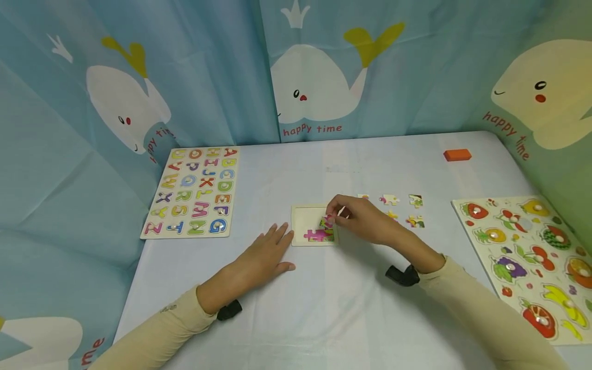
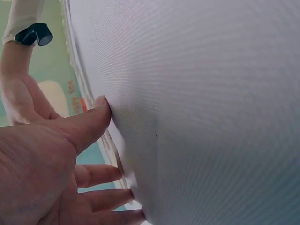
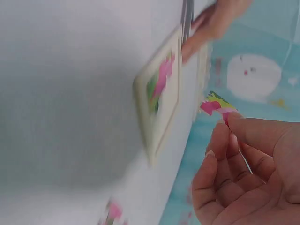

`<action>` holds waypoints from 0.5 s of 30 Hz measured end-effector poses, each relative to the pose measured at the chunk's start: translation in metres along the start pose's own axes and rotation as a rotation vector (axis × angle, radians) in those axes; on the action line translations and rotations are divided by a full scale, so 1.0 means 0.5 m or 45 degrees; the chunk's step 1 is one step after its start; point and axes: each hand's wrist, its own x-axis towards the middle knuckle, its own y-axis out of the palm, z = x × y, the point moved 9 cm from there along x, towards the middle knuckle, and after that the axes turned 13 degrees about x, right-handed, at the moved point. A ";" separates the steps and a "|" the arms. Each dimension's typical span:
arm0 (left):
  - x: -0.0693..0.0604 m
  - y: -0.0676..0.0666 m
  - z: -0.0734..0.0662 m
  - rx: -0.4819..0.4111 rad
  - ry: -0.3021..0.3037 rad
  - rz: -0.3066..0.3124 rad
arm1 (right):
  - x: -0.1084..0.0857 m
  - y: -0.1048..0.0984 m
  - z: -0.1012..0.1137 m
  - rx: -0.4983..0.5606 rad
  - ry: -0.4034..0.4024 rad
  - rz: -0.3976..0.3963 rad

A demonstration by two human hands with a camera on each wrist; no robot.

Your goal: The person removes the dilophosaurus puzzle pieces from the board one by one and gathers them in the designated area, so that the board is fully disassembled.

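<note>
A small cream puzzle tray (image 1: 302,215) lies mid-table, with pink and green pieces (image 1: 318,236) joined along its near right edge. Thumb and fingertips of my right hand (image 1: 365,218) pinch a pink and green jigsaw piece (image 3: 216,104) above the tray. That piece is partly covered by the fingers in the head view. My left hand (image 1: 261,259) rests with straight, spread fingers, its fingertips at the tray's left edge. Loose jigsaw pieces (image 1: 415,221) lie to the right of the tray, some partly hidden behind the right hand.
An alphabet board (image 1: 188,204) lies at the back left. On the right is a fruit peg board (image 1: 501,241). An orange block (image 1: 457,154) sits near the back right corner. Curtains with whales (image 1: 319,85) hang around the table.
</note>
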 end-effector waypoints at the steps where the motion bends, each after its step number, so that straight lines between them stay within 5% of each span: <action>1: 0.000 0.000 0.000 -0.001 0.000 0.001 | -0.007 -0.014 -0.005 -0.004 0.010 -0.011; 9: 0.000 0.002 0.000 -0.012 -0.007 0.014 | -0.070 -0.101 -0.058 -0.052 0.126 -0.036; 15: 0.000 0.003 0.000 -0.011 -0.007 0.021 | -0.105 -0.120 -0.095 -0.064 0.165 0.028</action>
